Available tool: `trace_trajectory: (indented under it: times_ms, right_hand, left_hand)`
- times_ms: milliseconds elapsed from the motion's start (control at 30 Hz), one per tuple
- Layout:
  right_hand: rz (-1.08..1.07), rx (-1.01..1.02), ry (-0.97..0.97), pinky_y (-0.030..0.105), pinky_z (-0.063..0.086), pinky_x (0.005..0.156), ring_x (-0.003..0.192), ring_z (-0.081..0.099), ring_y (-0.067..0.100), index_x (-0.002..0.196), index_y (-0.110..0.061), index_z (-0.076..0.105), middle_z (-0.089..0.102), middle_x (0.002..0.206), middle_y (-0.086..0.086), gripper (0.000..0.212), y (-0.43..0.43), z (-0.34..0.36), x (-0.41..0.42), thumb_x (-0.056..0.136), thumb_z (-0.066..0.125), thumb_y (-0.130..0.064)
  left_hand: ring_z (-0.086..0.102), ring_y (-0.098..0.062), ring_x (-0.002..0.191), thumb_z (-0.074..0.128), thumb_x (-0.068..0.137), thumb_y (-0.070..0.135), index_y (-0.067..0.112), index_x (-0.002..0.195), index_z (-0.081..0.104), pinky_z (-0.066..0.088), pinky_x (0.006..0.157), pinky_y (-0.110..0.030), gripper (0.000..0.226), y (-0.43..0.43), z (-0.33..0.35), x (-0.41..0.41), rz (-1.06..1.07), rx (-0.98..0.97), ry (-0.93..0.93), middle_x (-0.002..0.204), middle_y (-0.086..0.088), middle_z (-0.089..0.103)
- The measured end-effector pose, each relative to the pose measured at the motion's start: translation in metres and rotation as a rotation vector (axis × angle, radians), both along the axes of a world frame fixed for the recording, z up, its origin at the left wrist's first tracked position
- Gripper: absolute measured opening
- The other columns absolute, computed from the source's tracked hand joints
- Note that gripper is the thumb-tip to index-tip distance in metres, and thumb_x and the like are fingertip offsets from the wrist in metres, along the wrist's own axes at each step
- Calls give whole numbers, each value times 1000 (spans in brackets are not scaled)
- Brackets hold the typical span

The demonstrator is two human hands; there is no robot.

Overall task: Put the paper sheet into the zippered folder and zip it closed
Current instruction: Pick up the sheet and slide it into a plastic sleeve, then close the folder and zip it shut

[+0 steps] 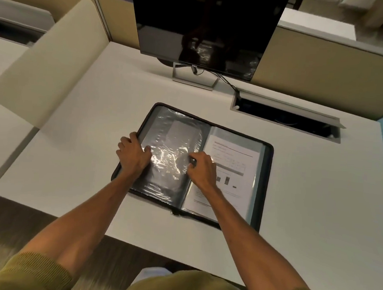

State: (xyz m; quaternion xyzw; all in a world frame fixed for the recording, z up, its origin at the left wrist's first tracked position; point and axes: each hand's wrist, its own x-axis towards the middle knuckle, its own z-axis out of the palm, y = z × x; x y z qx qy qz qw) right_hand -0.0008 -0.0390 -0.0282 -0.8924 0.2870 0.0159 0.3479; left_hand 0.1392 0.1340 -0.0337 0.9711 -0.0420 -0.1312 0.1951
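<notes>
A dark zippered folder (266, 163) lies open flat on the white desk, its zipper running round the edge. The paper sheet (234, 163), printed with text, a table and small bars, sits on the right half under a clear sleeve. Shiny clear plastic sleeves (172, 143) cover the left half. My left hand (133, 155) grips the folder's left edge, thumb on the plastic. My right hand (201, 168) rests near the spine, fingers curled and pinching the edge of a plastic sleeve.
A dark monitor (205, 25) on a stand stands behind the folder. An open cable hatch (287, 116) is set in the desk at the back right. A beige divider panel (49, 60) borders the left. The desk's front edge (134, 238) is close to my body.
</notes>
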Motion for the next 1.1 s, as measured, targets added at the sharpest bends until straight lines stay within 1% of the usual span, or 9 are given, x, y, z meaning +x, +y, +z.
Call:
trace_trajectory:
  times_ms: [100,300,400,567,667,767,833,967,1100]
  right_hand:
    - [-8,50,-14,33,55,105,122,65,23,132,-15,72,69,132,5,38,-7,4,-6,96,67,-6]
    - [15,203,60,39,52,114,133,61,26,143,-17,65,65,143,5,52,-28,15,-18,94,63,1]
    - [49,259,90,36,46,117,141,56,24,147,-19,61,61,152,4,60,-37,22,-29,92,63,4]
    - [25,392,0,37,42,121,145,52,23,148,-15,60,57,155,5,56,-36,35,-54,94,71,-5]
    - [-4,495,-119,42,51,116,133,62,24,142,-14,65,67,142,8,48,-35,45,-70,95,71,-6]
    - [3,570,-198,39,57,108,121,70,22,136,-11,68,74,129,9,42,-35,59,-84,95,70,-3]
    - [12,606,-233,36,58,103,117,72,20,136,-12,68,76,126,7,40,-35,69,-92,96,70,-5]
    - [-17,692,-311,40,61,93,102,79,15,132,-18,69,78,121,1,30,-40,88,-109,104,64,-27]
    - [-145,773,-382,45,63,91,92,81,12,121,-24,73,81,107,-6,36,-53,102,-127,104,57,-50]
  left_hand:
    - [57,-50,119,70,94,24,4,147,42,45,108,-56,63,-4,7,-11,36,-36,-42,137,-26,48]
    - [57,-46,123,72,88,26,5,157,36,46,110,-56,81,-10,35,-29,65,-56,-91,144,-23,45]
    - [57,-45,123,71,91,27,2,151,45,50,110,-55,70,-16,55,-40,43,-32,-148,143,-22,45]
    - [64,-51,110,67,90,13,1,144,50,58,96,-56,57,-31,93,-64,2,-49,-185,143,-22,44]
    - [65,-52,114,65,91,14,6,147,46,57,98,-55,60,-40,114,-77,-38,-53,-150,140,-22,55]
    - [69,-46,110,68,91,19,10,148,47,54,85,-44,61,-50,132,-90,-84,-86,-159,127,-20,69]
    - [73,-41,106,67,98,29,15,150,50,58,84,-43,56,-61,146,-102,-132,-132,-171,128,-17,73]
    - [75,-32,109,53,109,50,18,150,58,65,92,-43,52,-84,170,-126,-293,-283,-118,137,-12,73]
    - [76,-33,116,41,117,40,14,148,62,66,94,-53,45,-101,171,-158,-522,-410,-15,140,-13,71]
